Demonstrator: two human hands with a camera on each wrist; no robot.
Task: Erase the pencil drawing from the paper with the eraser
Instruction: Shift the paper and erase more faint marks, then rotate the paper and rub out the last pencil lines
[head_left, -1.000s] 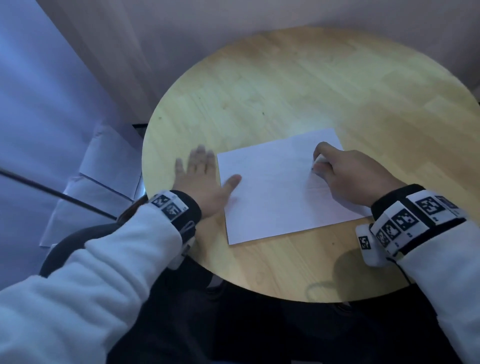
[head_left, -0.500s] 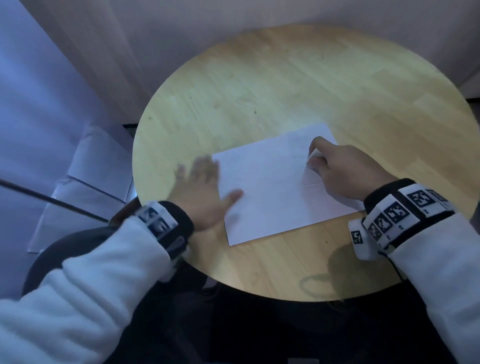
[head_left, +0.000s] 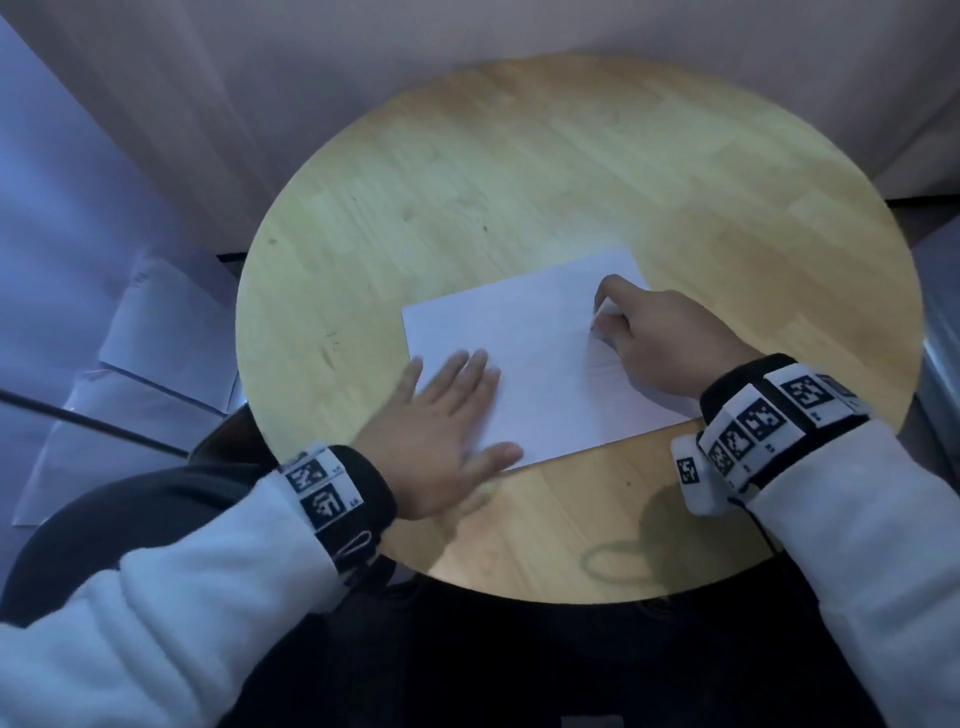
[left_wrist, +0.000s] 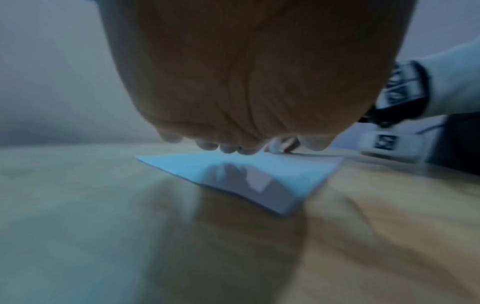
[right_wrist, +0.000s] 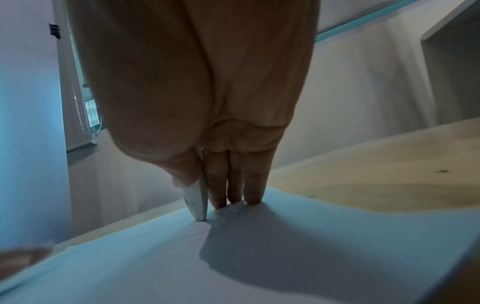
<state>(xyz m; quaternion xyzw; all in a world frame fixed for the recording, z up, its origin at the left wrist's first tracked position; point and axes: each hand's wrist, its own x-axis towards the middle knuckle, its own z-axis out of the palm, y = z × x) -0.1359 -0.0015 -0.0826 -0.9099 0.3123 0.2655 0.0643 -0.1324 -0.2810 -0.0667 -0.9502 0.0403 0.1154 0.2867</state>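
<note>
Fingers (right_wrist: 217, 185) of the right hand (head_left: 670, 343) pinched the eraser (right_wrist: 197, 202) upright on the paper (head_left: 545, 374) right of frame centre, left hand (head_left: 441, 431) flat with fingers spread at its lower-left corner; short, light strokes would likely spare it creasing.

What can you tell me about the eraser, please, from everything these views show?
The eraser is a thin, flat, off-white slab with grey smudges, worn to a tapered tip. It stands nearly upright, tip pressed on the white paper near its far right part. The right hand pinches it between thumb and fingers, hiding its upper part. In the head view only a pale sliver shows.
</note>
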